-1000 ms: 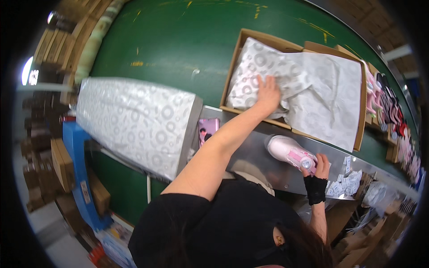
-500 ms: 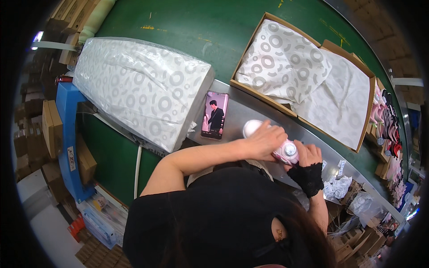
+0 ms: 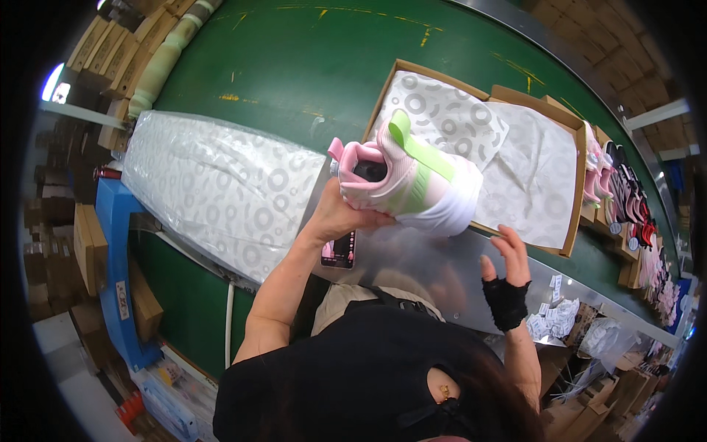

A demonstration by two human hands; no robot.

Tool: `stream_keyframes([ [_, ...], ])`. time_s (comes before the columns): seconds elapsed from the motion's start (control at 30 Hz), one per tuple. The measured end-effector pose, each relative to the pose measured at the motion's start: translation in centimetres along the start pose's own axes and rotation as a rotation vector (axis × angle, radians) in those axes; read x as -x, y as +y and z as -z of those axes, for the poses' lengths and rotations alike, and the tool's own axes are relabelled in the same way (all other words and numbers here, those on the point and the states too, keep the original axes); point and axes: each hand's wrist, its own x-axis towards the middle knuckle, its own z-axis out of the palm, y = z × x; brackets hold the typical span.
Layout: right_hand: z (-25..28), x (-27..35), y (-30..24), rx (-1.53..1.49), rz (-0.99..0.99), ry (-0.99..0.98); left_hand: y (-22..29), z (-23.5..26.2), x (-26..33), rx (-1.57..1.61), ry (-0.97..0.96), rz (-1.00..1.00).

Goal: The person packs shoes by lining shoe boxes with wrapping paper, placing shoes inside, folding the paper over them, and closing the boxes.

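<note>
My left hand [image 3: 340,214] grips a sneaker [image 3: 412,184] from below, around its heel and side. The sneaker is pink, white and light green, with a green pull tab at the tongue and a white toe. It is held up above the metal strip, with its toe to the right and its dark inside showing. My right hand [image 3: 508,261], in a black fingerless wrist cover, is apart from the sneaker with fingers spread and nothing in them. Beyond them lies an open shoebox [image 3: 571,232] lined with patterned white paper [image 3: 541,177].
A plastic-covered stack of patterned paper [image 3: 221,191] lies at left. A phone [image 3: 339,250], partly hidden by my left arm, rests on the metal strip [image 3: 412,261]. Crumpled paper [image 3: 556,317] lies at right, below pink and dark shoes [image 3: 626,191]. A blue frame [image 3: 118,272] stands at left.
The sneaker has been raised and turned upright in my left hand. My right hand has let go of it and moved away. The view has shifted slightly.
</note>
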Motion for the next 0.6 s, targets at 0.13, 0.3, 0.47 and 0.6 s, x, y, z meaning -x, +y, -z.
stream_keyframes([
  [0.13, -1.0, 1.4, 1.6, -0.05, -0.042, -0.08, -1.9, -2.2, -5.3, 0.191, 0.204, -0.006],
  [0.3, -3.3, 3.5, 4.2, -0.2, -0.146, -0.231, -10.4, -6.0, -15.7, 0.344, 0.16, 0.264],
  [0.47, -6.8, 2.7, 7.9, -0.824, -0.672, 0.001, -12.6, -11.7, -17.1, 0.101, -0.167, 0.717],
  [0.6, -7.4, -1.9, 10.0, -0.523, -0.861, 0.415, -8.3, -10.4, -14.4, 0.262, -0.297, 0.452],
])
